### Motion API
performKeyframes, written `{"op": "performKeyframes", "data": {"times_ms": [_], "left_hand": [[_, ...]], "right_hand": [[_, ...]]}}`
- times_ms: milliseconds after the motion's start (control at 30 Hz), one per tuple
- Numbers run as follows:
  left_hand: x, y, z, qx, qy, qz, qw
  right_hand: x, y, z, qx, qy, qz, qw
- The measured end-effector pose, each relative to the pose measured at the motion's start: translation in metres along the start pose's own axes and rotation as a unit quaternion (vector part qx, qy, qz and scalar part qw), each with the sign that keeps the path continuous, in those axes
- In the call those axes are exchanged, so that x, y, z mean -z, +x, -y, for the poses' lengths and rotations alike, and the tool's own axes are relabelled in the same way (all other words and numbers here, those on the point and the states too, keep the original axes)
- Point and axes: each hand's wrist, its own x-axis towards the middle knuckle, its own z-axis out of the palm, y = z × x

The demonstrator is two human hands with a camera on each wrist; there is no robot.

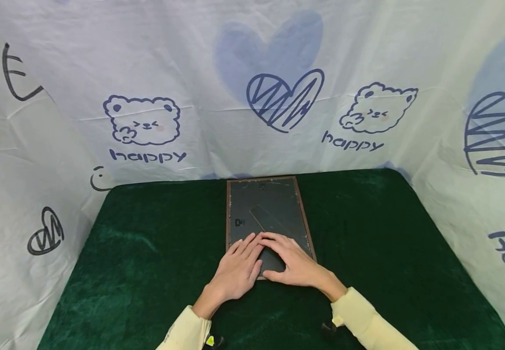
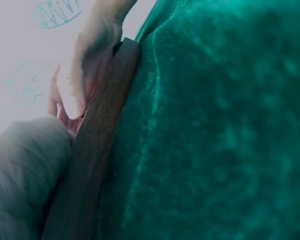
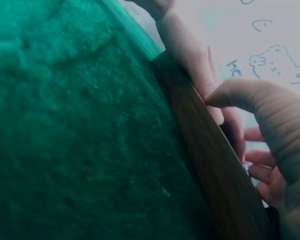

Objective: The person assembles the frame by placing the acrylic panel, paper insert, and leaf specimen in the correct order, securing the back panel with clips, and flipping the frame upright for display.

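The left hand (image 1: 238,272) lies flat on the near end of a picture frame (image 1: 279,197), its fingers almost straight. The right hand (image 1: 294,262) sits beside it, fingers a little bent and thumb held apart, with fingertips meeting the left ones. It is hard to tell if they push down or just rest. The frame is under both hands and reaches past them, back side up. Its stand (image 1: 266,218) lies just past the fingertips. Green cloth (image 1: 147,243) spreads around the hands.
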Motion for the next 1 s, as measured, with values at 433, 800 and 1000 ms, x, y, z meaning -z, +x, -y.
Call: {"op": "performKeyframes", "data": {"times_ms": [433, 800, 1000], "left_hand": [[-0.001, -0.001, 0.000, -0.016, -0.018, -0.051, 0.9984], [-0.001, -0.001, 0.002, -0.014, -0.039, -0.077, 0.9962], [-0.003, -0.001, 0.004, -0.016, -0.037, -0.079, 0.9961]], "right_hand": [[-0.004, 0.003, -0.006, 0.011, 0.001, -0.062, 0.9980], [0.001, 0.014, -0.008, 0.060, -0.030, -0.049, 0.9965], [0.004, 0.016, -0.010, 0.054, 0.007, -0.020, 0.9983]]}}
